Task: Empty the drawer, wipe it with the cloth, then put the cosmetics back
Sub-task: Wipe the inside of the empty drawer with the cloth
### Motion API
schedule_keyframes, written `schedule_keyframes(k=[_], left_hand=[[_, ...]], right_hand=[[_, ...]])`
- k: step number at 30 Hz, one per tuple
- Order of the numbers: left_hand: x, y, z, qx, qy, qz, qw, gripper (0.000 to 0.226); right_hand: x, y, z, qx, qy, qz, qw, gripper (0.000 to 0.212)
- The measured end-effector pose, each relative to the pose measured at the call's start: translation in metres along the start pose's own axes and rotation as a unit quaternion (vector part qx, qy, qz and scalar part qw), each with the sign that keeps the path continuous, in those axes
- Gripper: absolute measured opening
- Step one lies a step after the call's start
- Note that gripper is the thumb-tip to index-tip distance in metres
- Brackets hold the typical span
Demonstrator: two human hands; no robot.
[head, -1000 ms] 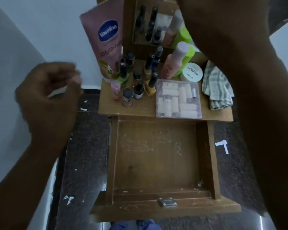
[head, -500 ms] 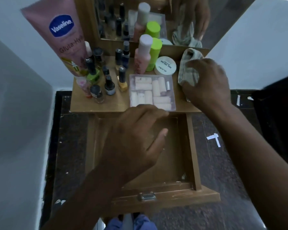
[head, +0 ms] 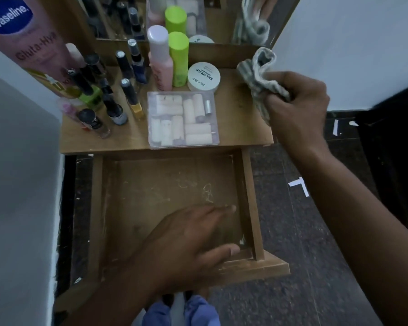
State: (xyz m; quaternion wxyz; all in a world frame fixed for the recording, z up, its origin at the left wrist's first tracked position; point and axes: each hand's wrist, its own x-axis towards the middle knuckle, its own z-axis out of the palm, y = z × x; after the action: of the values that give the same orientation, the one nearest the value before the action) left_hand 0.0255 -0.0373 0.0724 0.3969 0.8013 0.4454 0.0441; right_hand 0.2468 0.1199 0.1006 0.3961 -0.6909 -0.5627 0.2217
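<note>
The wooden drawer (head: pixel 251 203) is pulled out below the table top, with nothing in it but scuff marks. My left hand (head: pixel 191 245) lies flat over its front right part, fingers spread, holding nothing. My right hand (head: pixel 297 109) grips the striped grey cloth (head: pixel 257 71), lifted just above the table's right end. The cosmetics stand on the wooden table top (head: pixel 240 128): a clear case of small tubes (head: pixel 183 120), a white nail polish remover jar (head: pixel 204 76), a pink bottle (head: pixel 160 60), a green bottle (head: pixel 179 57), several dark nail polish bottles (head: pixel 113 95) and a pink Vaseline tube (head: pixel 21 36).
A mirror (head: pixel 174 17) stands at the back of the table and reflects the bottles and the cloth. White walls close in on the left and at the back right. The floor (head: pixel 292 255) is dark speckled stone with white paint marks. Blue trouser legs (head: pixel 181 311) show below the drawer front.
My right hand came down from in front of the camera, took the cloth and lifted it off the table. My left hand moved from the left into the drawer's front.
</note>
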Motion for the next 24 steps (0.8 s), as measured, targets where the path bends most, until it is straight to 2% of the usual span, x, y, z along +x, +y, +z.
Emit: schedule_keyframes(k=[2,4,6,9,11,12,15,19,21,24], left_hand=[[-0.011,-0.003,0.006,-0.016,-0.033,0.006,0.999,0.069],[-0.027,-0.008,0.009,-0.027,-0.057,-0.003,0.998,0.071],[-0.043,-0.009,0.009,-0.028,-0.077,-0.018,0.996,0.074],[-0.059,-0.004,0.004,-0.044,-0.11,-0.037,0.992,0.069],[-0.062,-0.007,0.008,0.0,-0.131,-0.027,0.991,0.063],[-0.062,-0.011,0.009,0.027,-0.142,-0.047,0.988,0.066],[-0.066,-0.022,0.03,0.03,-0.097,-0.011,0.995,0.078],[-0.065,-0.033,0.045,0.018,-0.046,0.023,0.999,0.072],[-0.067,-0.04,0.053,0.033,-0.032,0.028,0.999,0.068],[-0.068,-0.045,0.058,0.07,-0.019,0.026,0.997,0.066]], right_hand=[[-0.016,-0.008,-0.024,0.134,-0.041,0.064,0.988,0.03],[-0.038,-0.013,-0.046,0.251,-0.122,0.14,0.95,0.028],[-0.062,-0.012,-0.061,0.313,-0.204,0.196,0.907,0.029],[-0.091,-0.008,-0.063,0.287,-0.315,0.258,0.867,0.033],[-0.106,0.001,-0.05,0.235,-0.365,0.276,0.857,0.029],[-0.112,0.005,-0.041,0.21,-0.377,0.277,0.859,0.026],[-0.121,0.015,-0.015,0.165,-0.361,0.28,0.874,0.022],[-0.12,0.014,0.0,0.154,-0.275,0.227,0.921,0.023],[-0.123,0.009,0.005,0.161,-0.219,0.166,0.948,0.024],[-0.139,0.005,0.02,0.098,-0.171,0.022,0.98,0.026]])
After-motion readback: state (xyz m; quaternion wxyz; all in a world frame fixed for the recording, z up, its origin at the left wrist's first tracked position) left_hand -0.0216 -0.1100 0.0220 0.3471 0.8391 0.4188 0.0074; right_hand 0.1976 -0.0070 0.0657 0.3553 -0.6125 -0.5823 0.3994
